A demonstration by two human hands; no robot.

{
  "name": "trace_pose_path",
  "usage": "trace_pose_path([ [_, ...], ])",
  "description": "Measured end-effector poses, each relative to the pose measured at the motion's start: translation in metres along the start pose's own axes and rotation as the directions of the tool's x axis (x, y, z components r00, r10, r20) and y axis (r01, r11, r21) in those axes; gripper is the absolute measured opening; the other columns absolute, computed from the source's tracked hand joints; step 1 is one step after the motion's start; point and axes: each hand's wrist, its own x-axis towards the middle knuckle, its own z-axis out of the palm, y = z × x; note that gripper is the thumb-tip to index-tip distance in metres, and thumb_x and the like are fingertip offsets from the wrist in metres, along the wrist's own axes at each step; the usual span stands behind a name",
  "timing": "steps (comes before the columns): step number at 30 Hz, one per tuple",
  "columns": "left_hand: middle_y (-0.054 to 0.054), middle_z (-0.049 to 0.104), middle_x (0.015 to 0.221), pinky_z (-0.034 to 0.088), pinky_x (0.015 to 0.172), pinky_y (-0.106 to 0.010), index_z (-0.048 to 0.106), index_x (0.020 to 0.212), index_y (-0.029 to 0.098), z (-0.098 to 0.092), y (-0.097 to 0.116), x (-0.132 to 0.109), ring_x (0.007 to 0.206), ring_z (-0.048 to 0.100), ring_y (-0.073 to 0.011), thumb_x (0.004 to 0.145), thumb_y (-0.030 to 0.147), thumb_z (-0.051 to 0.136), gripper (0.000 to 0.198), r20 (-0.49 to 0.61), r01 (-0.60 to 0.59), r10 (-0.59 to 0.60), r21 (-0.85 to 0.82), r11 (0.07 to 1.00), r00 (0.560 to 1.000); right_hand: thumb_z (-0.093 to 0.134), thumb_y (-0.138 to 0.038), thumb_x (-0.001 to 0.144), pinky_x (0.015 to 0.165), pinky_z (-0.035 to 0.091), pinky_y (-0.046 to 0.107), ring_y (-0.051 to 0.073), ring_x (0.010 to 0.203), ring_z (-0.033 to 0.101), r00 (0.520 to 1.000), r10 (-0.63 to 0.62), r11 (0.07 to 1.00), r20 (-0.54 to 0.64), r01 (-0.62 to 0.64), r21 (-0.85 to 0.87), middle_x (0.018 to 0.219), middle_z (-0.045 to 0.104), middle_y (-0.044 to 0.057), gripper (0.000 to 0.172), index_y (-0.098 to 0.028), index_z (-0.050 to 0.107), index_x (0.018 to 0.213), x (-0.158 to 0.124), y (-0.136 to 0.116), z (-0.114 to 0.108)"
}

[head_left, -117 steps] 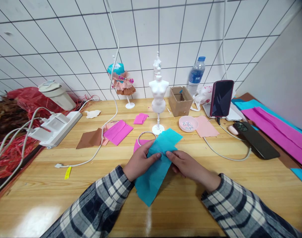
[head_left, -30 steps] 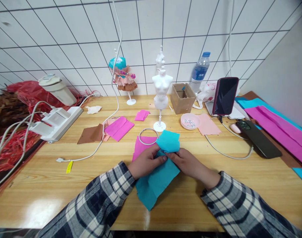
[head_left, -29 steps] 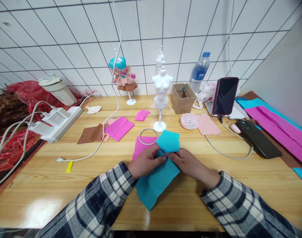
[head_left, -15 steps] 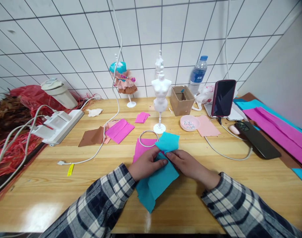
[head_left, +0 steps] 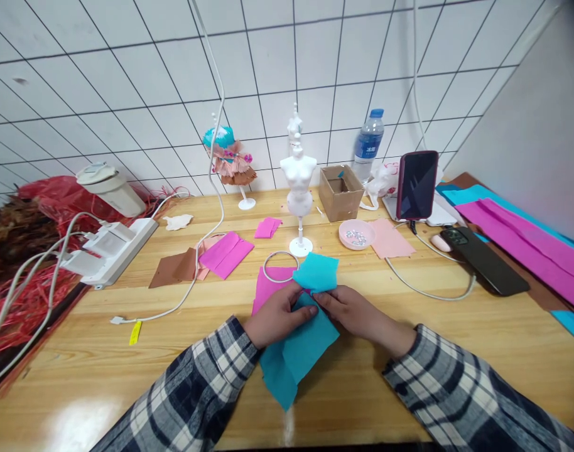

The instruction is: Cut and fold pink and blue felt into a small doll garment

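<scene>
Pinched at its narrow middle, a turquoise sheet of crepe paper (head_left: 310, 339) is gathered between my two hands. My left hand (head_left: 280, 314) grips it from the left, thumb on top. From the right, my right hand (head_left: 355, 312) closes on the same gathered spot. Its upper part fans out beyond my fingers, while the larger lower part hangs toward the table's front edge. Under my left hand lies a magenta paper piece (head_left: 265, 289), with a thin metal ring (head_left: 264, 267) resting on it. A white mini dress form (head_left: 298, 176) stands just behind the paper.
A dressed doll stand (head_left: 233, 157), a cardboard box (head_left: 341, 198) and a water bottle (head_left: 368, 144) stand along the wall. A pink bowl (head_left: 346, 242) holds small shiny bits. Phones (head_left: 487, 260), a power strip (head_left: 122, 254), white cables and coloured paper sheets (head_left: 527, 242) lie to both sides.
The whole view has shifted slightly, with the background moving a little left and down. My hands keep nearly the same grip on the turquoise paper.
</scene>
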Motion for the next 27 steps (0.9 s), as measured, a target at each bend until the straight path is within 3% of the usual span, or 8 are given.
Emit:
trace_pose_path([
  [6,-0.009,0.068,0.107,0.047,0.092,-0.039,0.059,0.115,0.015,-0.003,-0.006,-0.001,0.105,0.060,-0.0257,0.083,0.040,0.065,0.041,-0.057,0.079,-0.077,0.036,0.996,0.995,0.042,-0.067,0.085,0.052,0.032,0.026,0.013,0.054,0.041,0.996,0.087,0.996,-0.003,-0.087,0.003,0.056,0.044,-0.003,0.053,-0.021,0.047,0.061,0.000,0.002,-0.002],
  [8,-0.009,0.067,0.109,0.048,0.089,-0.037,0.059,0.116,0.015,-0.006,-0.005,-0.002,0.099,0.061,-0.0240,0.083,0.039,0.064,0.040,-0.083,0.082,-0.078,0.039,0.996,0.993,0.040,-0.068,0.086,0.049,0.030,0.025,0.011,0.052,0.037,0.993,0.081,0.996,-0.082,-0.078,0.033,0.056,0.042,-0.003,0.053,-0.020,0.047,0.065,-0.002,0.002,-0.006],
  [13,-0.008,0.063,0.124,0.042,0.098,-0.036,0.060,0.122,0.019,-0.009,0.007,-0.003,0.112,0.057,-0.0250,0.086,0.032,0.061,0.039,-0.062,0.017,-0.009,0.125,0.992,0.998,0.036,-0.069,0.088,0.041,0.024,0.025,0.010,0.042,0.026,0.943,0.109,0.962,-0.315,-0.020,0.273,0.055,0.033,-0.007,0.049,-0.022,0.049,0.079,-0.004,0.001,-0.019],
  [16,-0.007,0.066,0.118,0.040,0.099,-0.035,0.064,0.114,0.019,-0.011,0.011,-0.002,0.112,0.057,-0.0247,0.088,0.032,0.057,0.031,-0.195,0.008,0.035,0.217,0.976,0.980,0.035,-0.068,0.089,0.040,0.024,0.025,0.010,0.041,0.025,0.939,0.084,0.954,-0.332,0.021,0.298,0.055,0.031,-0.007,0.050,-0.021,0.053,0.088,-0.005,0.000,-0.024],
  [19,-0.006,0.067,0.107,0.046,0.085,-0.033,0.061,0.116,0.018,-0.018,0.009,-0.001,0.093,0.061,-0.0212,0.089,0.036,0.054,0.033,-0.444,0.075,0.055,0.272,0.959,0.894,0.040,-0.063,0.089,0.044,0.028,0.025,0.010,0.044,0.033,0.907,0.023,0.995,-0.422,0.020,0.096,0.055,0.037,-0.007,0.048,-0.020,0.057,0.101,-0.004,0.001,-0.030],
  [21,-0.004,0.067,0.100,0.047,0.071,-0.030,0.058,0.120,0.019,-0.025,0.007,0.000,0.075,0.059,-0.0171,0.089,0.036,0.054,0.037,-0.516,0.124,0.036,0.272,0.954,0.856,0.052,-0.056,0.087,0.051,0.034,0.025,0.012,0.050,0.044,0.883,-0.031,0.982,-0.468,-0.060,-0.180,0.060,0.051,-0.004,0.040,-0.021,0.059,0.106,-0.003,0.004,-0.033],
  [24,-0.003,0.067,0.098,0.047,0.066,-0.028,0.056,0.122,0.020,-0.034,0.003,0.000,0.070,0.058,-0.0157,0.086,0.032,0.056,0.038,-0.502,0.157,0.034,0.333,0.930,0.864,0.062,-0.043,0.081,0.061,0.038,0.028,0.019,0.070,0.061,0.917,-0.045,0.783,-0.395,-0.213,-0.584,0.083,0.070,0.002,0.039,-0.028,0.061,0.117,0.000,0.011,-0.036],
  [27,-0.006,0.065,0.113,0.048,0.085,-0.035,0.055,0.125,0.020,-0.041,0.000,0.000,0.095,0.061,-0.0214,0.084,0.026,0.058,0.042,-0.462,0.127,0.163,0.536,0.835,0.872,0.059,-0.043,0.083,0.059,0.034,0.028,0.025,0.078,0.065,0.936,0.030,0.583,-0.350,-0.301,-0.755,0.090,0.073,0.005,0.034,-0.031,0.062,0.114,0.001,0.015,-0.039],
])
